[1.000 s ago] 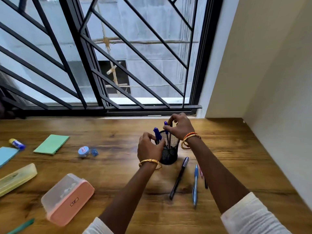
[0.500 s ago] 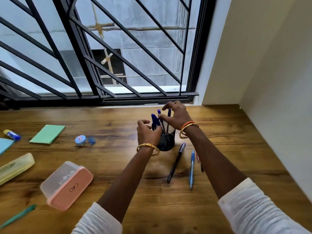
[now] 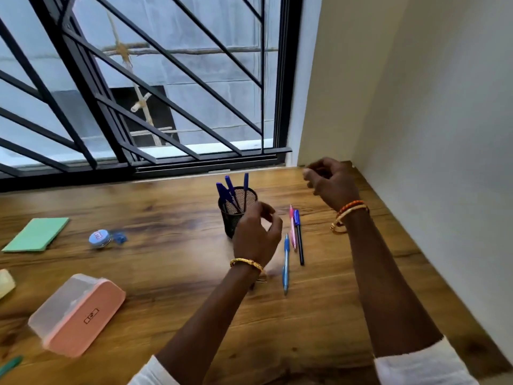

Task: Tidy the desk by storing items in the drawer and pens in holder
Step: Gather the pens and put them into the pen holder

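Observation:
A black mesh pen holder (image 3: 236, 218) stands mid-desk with three blue pens (image 3: 230, 190) upright in it. My left hand (image 3: 256, 234) hovers just right of and in front of the holder, fingers loosely curled and holding nothing. My right hand (image 3: 330, 182) is raised further right, near the desk's back corner, fingers bent, also holding nothing. A light blue pen (image 3: 286, 263), a pink pen (image 3: 292, 229) and a dark pen with a blue cap (image 3: 299, 237) lie side by side between my hands. A black pen is mostly hidden under my left wrist.
A pink box with a clear lid (image 3: 77, 315) lies front left. A green notepad (image 3: 36, 234), a small round blue tin (image 3: 98, 238), a yellow case (image 3: 5, 282) and a teal pen (image 3: 9, 365) are on the left. A wall (image 3: 444, 162) borders the desk's right side.
Both hands have let go of the pens in the holder. The right hand lifted away to the right; the left drew back to the holder's front right. The view swung right.

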